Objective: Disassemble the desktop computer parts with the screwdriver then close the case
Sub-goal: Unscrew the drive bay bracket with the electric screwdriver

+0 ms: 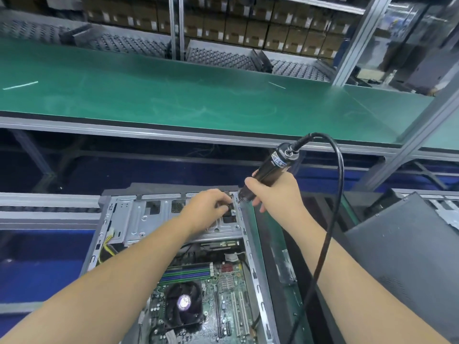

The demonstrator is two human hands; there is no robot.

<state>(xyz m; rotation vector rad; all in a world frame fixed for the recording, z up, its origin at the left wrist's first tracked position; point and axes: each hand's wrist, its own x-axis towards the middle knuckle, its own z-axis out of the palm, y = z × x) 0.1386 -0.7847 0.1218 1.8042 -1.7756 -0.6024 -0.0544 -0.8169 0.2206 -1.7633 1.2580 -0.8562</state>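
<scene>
An open desktop computer case [139, 214] lies flat in front of me, its motherboard [223, 294] and round CPU fan [183, 302] exposed. My right hand [275, 192] grips a black electric screwdriver [273, 167] with a thick black cable [332, 219]; its tip points down at the far right corner of the case. My left hand [206, 207] reaches over the silver drive cage [149, 219] and pinches a small dark part [229, 207] beside the screwdriver tip. What that part is cannot be made out.
A grey case side panel [402, 259] lies to the right of the computer. Beyond the case runs a green conveyor belt [173, 95] with a metal frame. Shelves with brown boxes [248, 28] and perforated metal panels [218, 58] stand behind it.
</scene>
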